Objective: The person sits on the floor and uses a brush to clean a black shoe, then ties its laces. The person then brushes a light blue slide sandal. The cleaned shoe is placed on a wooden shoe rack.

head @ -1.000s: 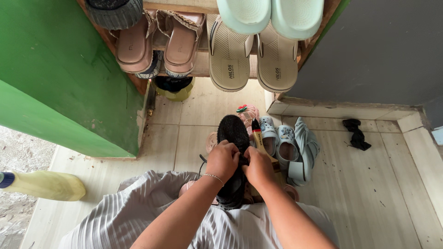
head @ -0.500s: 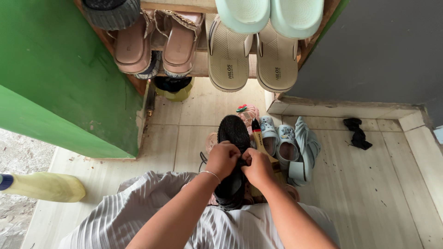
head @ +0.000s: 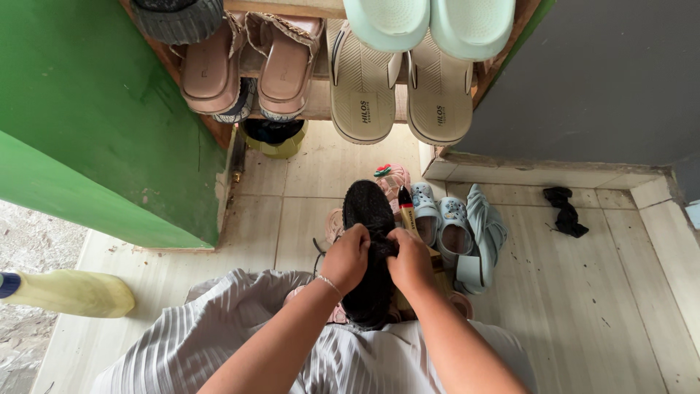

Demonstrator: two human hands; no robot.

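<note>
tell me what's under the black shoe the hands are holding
Under the black knitted shoe, held by the left hand and right hand, a pale pink sandal peeks out on the beige tiled floor. The rest beneath is covered by the shoe and hands.

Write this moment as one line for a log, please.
left hand: gripping black shoe | right hand: gripping same shoe at mid-top | nearby: light blue clogs on tiled floor, sandals on rack above

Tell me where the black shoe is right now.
In the head view, the black shoe is at centre, gripped between the left hand and right hand, just left of the pale blue clogs on the tiled floor.
</note>
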